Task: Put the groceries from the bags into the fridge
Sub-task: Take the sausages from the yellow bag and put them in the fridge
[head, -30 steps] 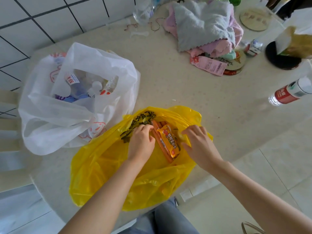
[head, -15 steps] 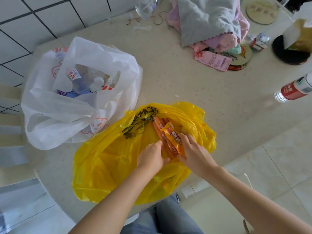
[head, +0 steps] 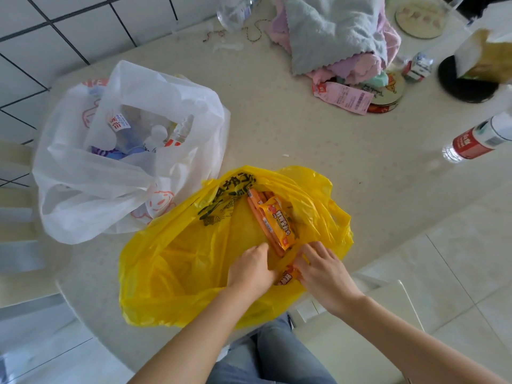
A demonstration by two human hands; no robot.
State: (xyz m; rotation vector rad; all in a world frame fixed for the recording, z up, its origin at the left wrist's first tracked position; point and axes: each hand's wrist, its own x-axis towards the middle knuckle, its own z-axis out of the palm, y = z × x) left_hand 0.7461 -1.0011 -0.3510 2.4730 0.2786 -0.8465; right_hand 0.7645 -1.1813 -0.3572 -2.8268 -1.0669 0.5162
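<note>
A yellow plastic bag lies open at the table's near edge. An orange pack of sausages lies inside it, near its mouth. My left hand and my right hand are both at the bag's near rim, fingers curled into the yellow plastic just below the pack. A second orange packet shows through the plastic between my hands. To the left stands a white plastic bag, open, with bottles and other packets inside.
The pale table carries a pile of cloths and a pink tag at the back. A red-labelled bottle lies at the right, a black round base behind it. A tiled wall runs along the left.
Both hands have slid from the bag's mouth toward me, down to its near rim. The sausage pack now lies uncovered above them.
</note>
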